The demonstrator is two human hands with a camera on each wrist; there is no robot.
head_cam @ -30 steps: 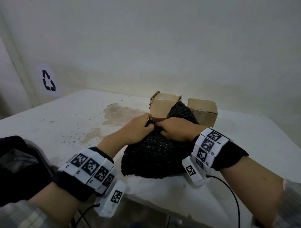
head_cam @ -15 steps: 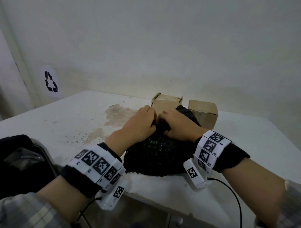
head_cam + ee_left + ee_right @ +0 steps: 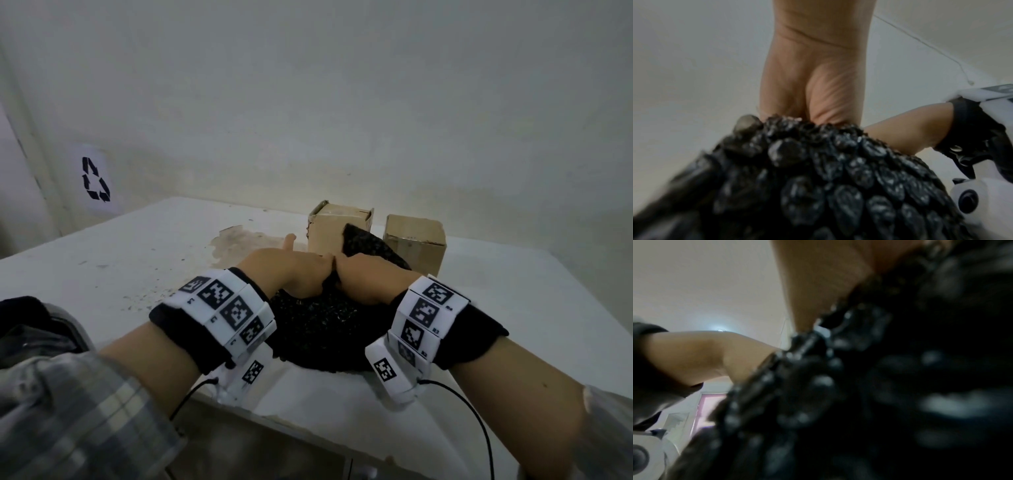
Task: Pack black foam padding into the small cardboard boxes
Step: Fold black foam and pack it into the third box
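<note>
Nearest me, my left hand (image 3: 294, 274) and right hand (image 3: 366, 279) both clutched the black foam padding (image 3: 318, 329), heaped on the table (image 3: 120, 270) near its front edge. Beyond it stood two cardboard boxes (image 3: 337, 228); I judged the packing barely begun, with no foam seen inside either.

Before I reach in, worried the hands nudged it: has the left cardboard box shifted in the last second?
No. The left cardboard box keeps the same gap to the right box and to the table stain.
</note>
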